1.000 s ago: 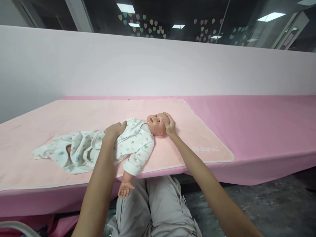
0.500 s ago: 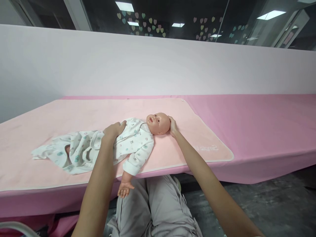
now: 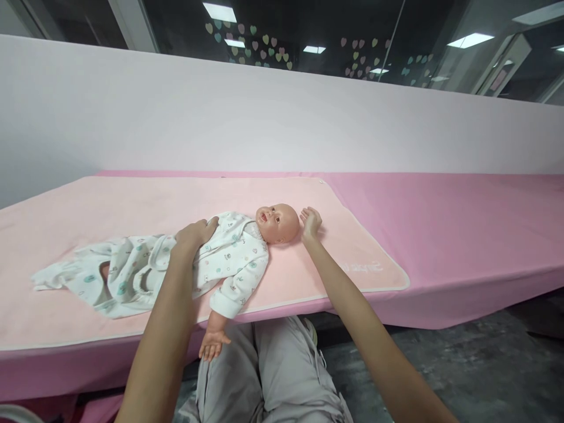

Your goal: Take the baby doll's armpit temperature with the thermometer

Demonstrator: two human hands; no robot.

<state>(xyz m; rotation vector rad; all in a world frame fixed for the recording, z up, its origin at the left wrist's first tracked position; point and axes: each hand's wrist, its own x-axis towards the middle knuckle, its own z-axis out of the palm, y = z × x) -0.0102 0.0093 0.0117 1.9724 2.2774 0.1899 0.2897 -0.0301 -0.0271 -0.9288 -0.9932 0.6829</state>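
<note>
A baby doll (image 3: 277, 224) lies on its back with its head to the right, dressed in a white printed romper (image 3: 235, 258). Its near arm hangs over the table's front edge. My left hand (image 3: 196, 236) is laid across the doll's torso and grips it there; the fingertips are hidden on the far side, while the thumb shows on the chest. Just right of the bald head, my right hand (image 3: 311, 222) is open on its side, palm toward the head with a narrow gap between. The romper's leg part trails flat to the left.
Under the doll is a peach mat (image 3: 132, 197) with a white edge, spread on a pink-covered table (image 3: 462, 235). A white low wall (image 3: 282, 123) stands behind, with dark glass above it. My legs (image 3: 273, 370) are close below the front edge.
My right hand has come off the doll's head, leaving a small gap on its right. My left hand stays on the torso. The view has shifted slightly.
</note>
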